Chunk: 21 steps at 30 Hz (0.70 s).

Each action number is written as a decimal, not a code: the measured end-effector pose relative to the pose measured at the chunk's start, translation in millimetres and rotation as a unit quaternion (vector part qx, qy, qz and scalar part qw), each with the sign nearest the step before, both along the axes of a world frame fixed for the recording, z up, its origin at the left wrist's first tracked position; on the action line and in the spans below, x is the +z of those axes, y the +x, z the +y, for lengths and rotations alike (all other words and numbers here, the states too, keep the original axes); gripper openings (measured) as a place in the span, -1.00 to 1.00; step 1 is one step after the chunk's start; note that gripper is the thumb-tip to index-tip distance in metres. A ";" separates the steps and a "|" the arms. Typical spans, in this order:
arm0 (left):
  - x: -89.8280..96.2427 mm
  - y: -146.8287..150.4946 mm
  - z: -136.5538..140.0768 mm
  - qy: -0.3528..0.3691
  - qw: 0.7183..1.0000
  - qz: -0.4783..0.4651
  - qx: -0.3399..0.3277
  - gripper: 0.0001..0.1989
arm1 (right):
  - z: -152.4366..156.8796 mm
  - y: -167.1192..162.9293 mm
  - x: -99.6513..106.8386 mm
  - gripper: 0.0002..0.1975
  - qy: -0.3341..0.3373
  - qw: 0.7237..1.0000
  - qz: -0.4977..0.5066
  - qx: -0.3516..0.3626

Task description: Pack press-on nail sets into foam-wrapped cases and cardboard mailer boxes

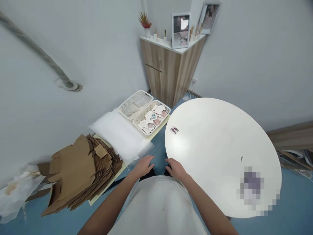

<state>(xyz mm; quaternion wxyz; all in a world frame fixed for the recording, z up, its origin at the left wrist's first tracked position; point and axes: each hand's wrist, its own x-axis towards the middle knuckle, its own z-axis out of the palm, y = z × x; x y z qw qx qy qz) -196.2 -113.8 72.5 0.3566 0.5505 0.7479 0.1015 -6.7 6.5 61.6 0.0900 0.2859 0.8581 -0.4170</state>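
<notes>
My left hand (144, 165) hangs in front of my body with its fingers apart and nothing in it. Facing it, my right hand (176, 168) is also empty, fingers spread, close to the near left edge of the round white table (210, 143). On that table lies a small card with dark patterned pieces (174, 130). Left of my hands, a stack of white translucent sheets (119, 133) rests on a low table. Behind the sheets, one white basket (151, 133) contains many small printed cards (150, 119), and another basket (119, 109) holds clear plastic pieces.
Flattened brown cardboard boxes (75, 163) are piled at the left. A wood-grain corner cabinet (163, 62) carries picture frames (181, 31), a small plant (145, 21) and little bottles. A blurred-out item (251, 186) is on the round table's right. A pipe (41, 52) juts from the left wall.
</notes>
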 end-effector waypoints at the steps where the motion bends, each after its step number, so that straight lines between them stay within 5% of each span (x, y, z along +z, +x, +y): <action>1: 3.6 -4.1 -4.1 0.000 1.000 0.004 0.002 -0.57 | -0.6 -5.3 -0.6 -0.59 0.003 1.000 -0.001 0.011; 12: 24.6 -71.0 -71.0 0.077 0.993 0.072 0.047 -0.60 | -26.6 -109.6 13.5 -0.71 0.001 0.988 0.148 0.033; 21: 31.2 -103.7 -68.1 0.104 0.991 0.069 0.053 -0.59 | -30.2 -141.9 20.3 -0.71 -0.020 0.993 0.116 0.018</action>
